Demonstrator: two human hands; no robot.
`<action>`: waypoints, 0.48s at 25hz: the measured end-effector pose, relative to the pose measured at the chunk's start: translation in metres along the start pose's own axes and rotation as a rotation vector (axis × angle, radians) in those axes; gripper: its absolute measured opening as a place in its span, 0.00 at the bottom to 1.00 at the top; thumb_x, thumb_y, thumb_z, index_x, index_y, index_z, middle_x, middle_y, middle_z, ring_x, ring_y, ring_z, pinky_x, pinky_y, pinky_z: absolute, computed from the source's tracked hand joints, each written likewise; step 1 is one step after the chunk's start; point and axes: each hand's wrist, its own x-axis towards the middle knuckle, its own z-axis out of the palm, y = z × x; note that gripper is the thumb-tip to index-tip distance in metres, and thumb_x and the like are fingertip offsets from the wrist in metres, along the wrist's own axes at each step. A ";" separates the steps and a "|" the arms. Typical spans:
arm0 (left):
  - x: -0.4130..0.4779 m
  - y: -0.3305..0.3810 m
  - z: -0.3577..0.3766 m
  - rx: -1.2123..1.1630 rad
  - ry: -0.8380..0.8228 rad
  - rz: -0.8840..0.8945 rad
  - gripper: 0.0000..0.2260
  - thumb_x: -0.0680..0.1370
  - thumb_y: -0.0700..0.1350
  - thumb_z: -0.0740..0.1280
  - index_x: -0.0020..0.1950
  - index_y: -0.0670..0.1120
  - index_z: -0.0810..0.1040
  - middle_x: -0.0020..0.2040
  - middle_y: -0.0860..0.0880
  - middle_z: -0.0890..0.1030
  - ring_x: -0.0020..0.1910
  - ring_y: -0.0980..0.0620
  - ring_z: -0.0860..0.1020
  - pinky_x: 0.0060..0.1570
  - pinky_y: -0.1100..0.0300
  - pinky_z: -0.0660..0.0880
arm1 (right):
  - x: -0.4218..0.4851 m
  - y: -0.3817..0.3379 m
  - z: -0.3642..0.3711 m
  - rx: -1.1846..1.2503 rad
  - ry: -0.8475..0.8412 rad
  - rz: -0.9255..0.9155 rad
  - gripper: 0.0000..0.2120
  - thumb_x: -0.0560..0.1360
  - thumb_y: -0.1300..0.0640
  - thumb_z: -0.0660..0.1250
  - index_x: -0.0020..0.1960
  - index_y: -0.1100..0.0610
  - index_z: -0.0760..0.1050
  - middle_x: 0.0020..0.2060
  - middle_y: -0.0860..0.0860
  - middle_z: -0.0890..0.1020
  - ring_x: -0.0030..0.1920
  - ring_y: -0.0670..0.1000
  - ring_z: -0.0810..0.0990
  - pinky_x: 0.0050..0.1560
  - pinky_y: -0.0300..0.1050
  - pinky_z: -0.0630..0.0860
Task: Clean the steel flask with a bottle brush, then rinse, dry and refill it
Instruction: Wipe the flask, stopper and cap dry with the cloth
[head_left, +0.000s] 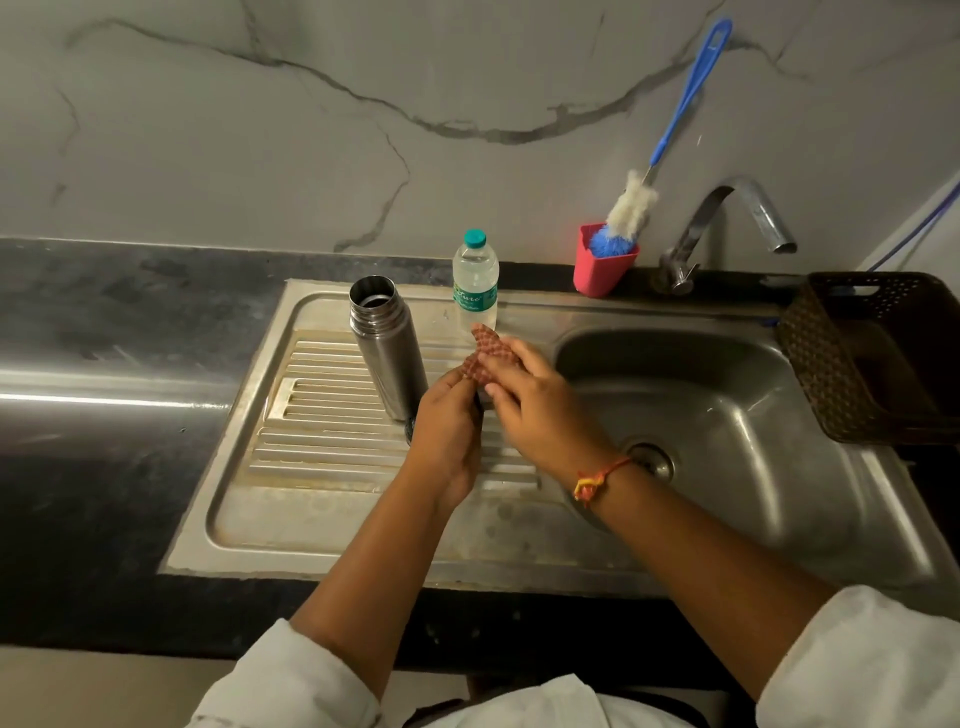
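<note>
Left grip and right grip clasp a red checked cloth.
It is just right of the upright, lidless steel flask.

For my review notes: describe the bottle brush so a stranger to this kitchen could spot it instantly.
Behind the steel sink, left of the tap, a red cup stands on the counter. The bottle brush stands in it, bristles down, leaning toward the marble wall. Its long blue handle and white tuft match nothing nearby.
</note>
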 end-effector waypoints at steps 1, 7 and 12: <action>-0.002 -0.002 0.001 0.016 -0.008 0.007 0.13 0.85 0.38 0.58 0.63 0.38 0.80 0.55 0.41 0.86 0.56 0.48 0.84 0.56 0.57 0.80 | 0.009 0.002 -0.004 0.075 -0.010 0.054 0.19 0.83 0.53 0.60 0.73 0.52 0.71 0.73 0.53 0.70 0.70 0.53 0.71 0.72 0.46 0.68; 0.011 0.005 0.002 -0.284 0.062 -0.048 0.11 0.84 0.36 0.59 0.58 0.37 0.81 0.47 0.42 0.84 0.46 0.51 0.82 0.54 0.59 0.78 | 0.007 0.004 0.006 0.032 0.068 -0.025 0.22 0.83 0.56 0.61 0.76 0.54 0.68 0.76 0.55 0.66 0.74 0.55 0.67 0.73 0.53 0.69; 0.006 0.003 0.011 -0.539 0.034 -0.150 0.11 0.85 0.38 0.59 0.60 0.34 0.79 0.49 0.40 0.86 0.48 0.50 0.85 0.57 0.59 0.81 | 0.000 0.008 0.017 0.178 0.223 0.000 0.24 0.83 0.54 0.60 0.78 0.50 0.63 0.78 0.52 0.63 0.76 0.53 0.65 0.71 0.53 0.71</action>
